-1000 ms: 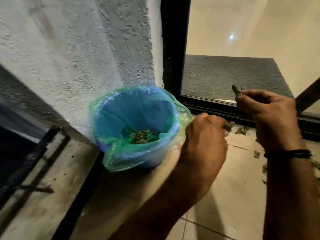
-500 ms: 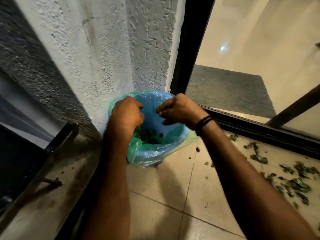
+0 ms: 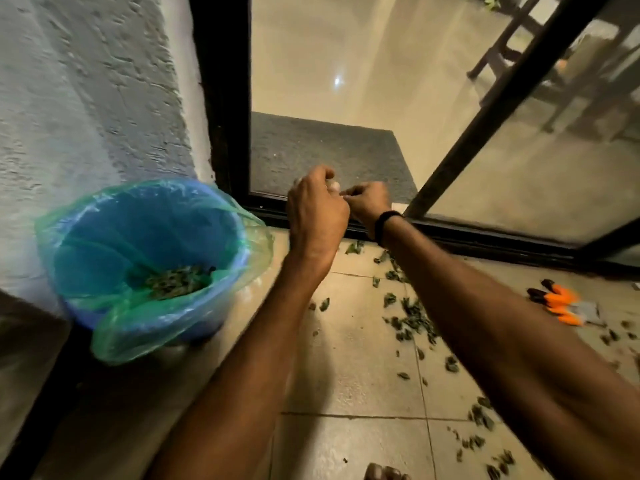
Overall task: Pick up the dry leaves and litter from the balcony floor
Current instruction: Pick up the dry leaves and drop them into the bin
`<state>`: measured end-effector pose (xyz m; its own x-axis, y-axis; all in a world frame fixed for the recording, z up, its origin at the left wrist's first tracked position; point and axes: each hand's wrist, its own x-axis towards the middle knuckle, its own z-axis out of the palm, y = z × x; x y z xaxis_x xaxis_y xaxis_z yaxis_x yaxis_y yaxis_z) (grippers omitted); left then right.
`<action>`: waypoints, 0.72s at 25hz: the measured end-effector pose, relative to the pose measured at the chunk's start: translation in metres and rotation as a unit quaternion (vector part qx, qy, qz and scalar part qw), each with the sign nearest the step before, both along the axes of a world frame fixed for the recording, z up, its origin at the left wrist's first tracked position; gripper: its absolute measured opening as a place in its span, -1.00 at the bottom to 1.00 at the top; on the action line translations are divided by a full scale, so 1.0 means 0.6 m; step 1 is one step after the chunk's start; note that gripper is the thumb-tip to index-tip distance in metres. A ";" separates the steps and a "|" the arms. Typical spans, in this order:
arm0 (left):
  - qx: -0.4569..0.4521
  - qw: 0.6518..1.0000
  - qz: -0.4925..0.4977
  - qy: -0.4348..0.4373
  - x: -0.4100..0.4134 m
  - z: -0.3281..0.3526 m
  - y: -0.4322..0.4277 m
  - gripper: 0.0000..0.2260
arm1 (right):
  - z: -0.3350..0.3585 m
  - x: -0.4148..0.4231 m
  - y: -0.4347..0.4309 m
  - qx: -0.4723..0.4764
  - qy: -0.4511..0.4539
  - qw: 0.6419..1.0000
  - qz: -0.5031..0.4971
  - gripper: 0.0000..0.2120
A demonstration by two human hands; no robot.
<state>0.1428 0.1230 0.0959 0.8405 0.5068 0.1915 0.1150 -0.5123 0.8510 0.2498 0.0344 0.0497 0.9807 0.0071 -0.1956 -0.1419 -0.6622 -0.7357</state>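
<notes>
A blue bin lined with a green bag stands on the tiled floor against the wall, with a small heap of dry leaves at its bottom. More dry leaves lie scattered over the tiles to its right. My left hand and my right hand hover close together above the door track, right of the bin. Their fingers are curled and the fingertips nearly meet. No leaf shows plainly in either hand.
A rough white wall rises behind the bin. The black sliding door frame and its floor track run across, with a grey mat inside. Orange and black gloves lie at the right. My toes show at the bottom edge.
Both hands have left the bin's mouth and moved right to above the door track. The view has swung right, so the bin now sits at the left.
</notes>
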 end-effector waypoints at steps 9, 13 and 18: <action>0.129 0.955 -0.017 0.267 0.107 -0.269 -0.039 -0.56 | -0.259 0.048 -0.119 -0.194 0.061 0.978 0.039 -0.67; 0.152 0.937 -0.009 0.313 0.138 -0.334 -0.025 -0.44 | -0.311 0.067 -0.116 -0.221 0.032 0.972 0.079 -0.68; 0.216 0.924 -0.111 0.296 0.166 -0.397 -0.024 -0.39 | -0.337 0.084 -0.113 -0.237 -0.033 0.965 0.105 -0.80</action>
